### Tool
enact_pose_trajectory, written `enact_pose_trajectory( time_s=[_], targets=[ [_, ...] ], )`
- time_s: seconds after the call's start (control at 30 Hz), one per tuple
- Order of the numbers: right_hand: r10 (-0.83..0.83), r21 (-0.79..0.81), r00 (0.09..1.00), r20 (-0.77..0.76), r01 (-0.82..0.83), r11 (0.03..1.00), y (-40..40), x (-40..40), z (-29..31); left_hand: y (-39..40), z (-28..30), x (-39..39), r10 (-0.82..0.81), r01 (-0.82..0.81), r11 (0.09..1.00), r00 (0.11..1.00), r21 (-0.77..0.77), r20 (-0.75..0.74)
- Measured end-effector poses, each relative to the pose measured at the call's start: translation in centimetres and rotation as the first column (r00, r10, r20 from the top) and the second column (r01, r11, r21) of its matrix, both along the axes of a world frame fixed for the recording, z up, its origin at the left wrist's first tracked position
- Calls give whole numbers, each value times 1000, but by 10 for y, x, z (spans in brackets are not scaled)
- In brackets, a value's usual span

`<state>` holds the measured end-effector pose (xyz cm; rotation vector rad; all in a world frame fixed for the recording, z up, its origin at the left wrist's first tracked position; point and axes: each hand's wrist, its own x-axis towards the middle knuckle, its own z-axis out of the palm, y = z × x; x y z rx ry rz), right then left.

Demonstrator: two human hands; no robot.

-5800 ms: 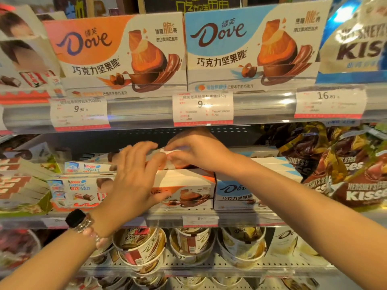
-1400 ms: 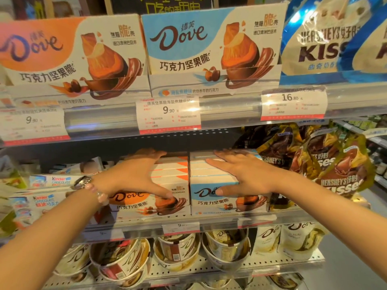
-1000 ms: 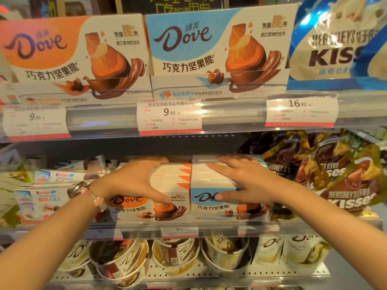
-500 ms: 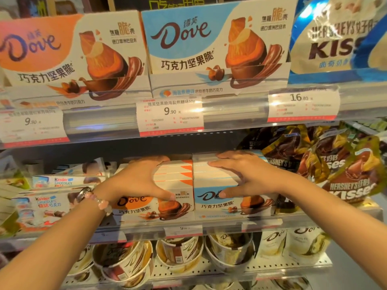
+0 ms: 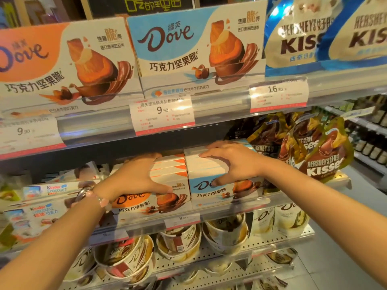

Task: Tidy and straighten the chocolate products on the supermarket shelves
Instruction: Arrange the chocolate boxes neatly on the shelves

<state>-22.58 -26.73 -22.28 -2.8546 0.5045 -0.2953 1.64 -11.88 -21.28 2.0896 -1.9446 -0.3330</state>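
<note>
The upper shelf carries two big Dove display boxes, orange and blue, beside white Kisses bags. On the middle shelf, the orange stack and blue stack of Dove boxes stand touching side by side, with brown Kisses bags at their right and Kinder boxes at their left. Dove cups fill the shelf below. The left hand clamps the orange stack, thumb on its front face. The right hand clamps the blue stack, fingers on top, thumb on the front.

Grey floor at right – more shelving beyond, a dark chalkboard sign overhead
</note>
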Motion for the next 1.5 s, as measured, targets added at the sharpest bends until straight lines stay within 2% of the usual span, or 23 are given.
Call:
enact_pose_trajectory(
  time_s=[0.1,0.23,0.33,0.4,0.5,0.57,0.7,0.83,0.9,0.97,1.1,1.2,1.27,1.33,1.5],
  targets=[
    [10,-43,999,-40,-11,999,2,-1,4,3,4,-4,-21,20,1000,1000,17,21],
    [-15,-108,996,-92,5,994,13,-6,10,3,14,-16,-39,36,999,991,26,129],
    [-3,-38,998,57,5,999,28,-22,10,-4,22,-36,-3,6,1000,985,-16,175],
    [13,17,979,205,-16,1000,35,-41,9,-11,25,-57,-40,54,995,984,-82,171],
    [53,-50,906,420,-35,998,38,-80,6,-27,26,-98,-141,156,974,985,-164,100],
    [38,-97,848,529,15,995,30,-109,1,-43,22,-129,-151,146,971,988,-189,-12],
    [-97,-124,750,654,233,964,-4,-167,-8,-85,7,-188,-122,66,968,967,-242,-222],
    [-268,-74,605,750,479,875,-46,-217,-17,-122,-3,-228,-72,-4,963,959,-268,-273],
    [-312,-61,590,744,526,848,-64,-235,-22,-136,-5,-241,-54,-16,961,969,-277,-242],
    [-370,-8,623,689,517,856,-80,-247,-26,-149,-3,-249,-39,-28,961,971,-274,-236],
    [-467,184,742,482,436,881,-105,-252,-30,-162,-1,-260,36,-115,969,941,-218,-338],
    [-499,343,773,391,380,859,-120,-248,-30,-165,-5,-262,138,-233,953,903,-194,-407],
    [-489,432,804,339,328,840,-129,-247,-29,-168,-7,-264,162,-254,952,893,-173,-420],
    [-445,458,831,333,271,847,-133,-248,-27,-171,-7,-268,154,-239,960,886,-146,-437],
    [-467,502,806,364,253,827,-138,-252,-29,-179,-1,-276,163,-219,974,861,-62,-482]
  ],
)
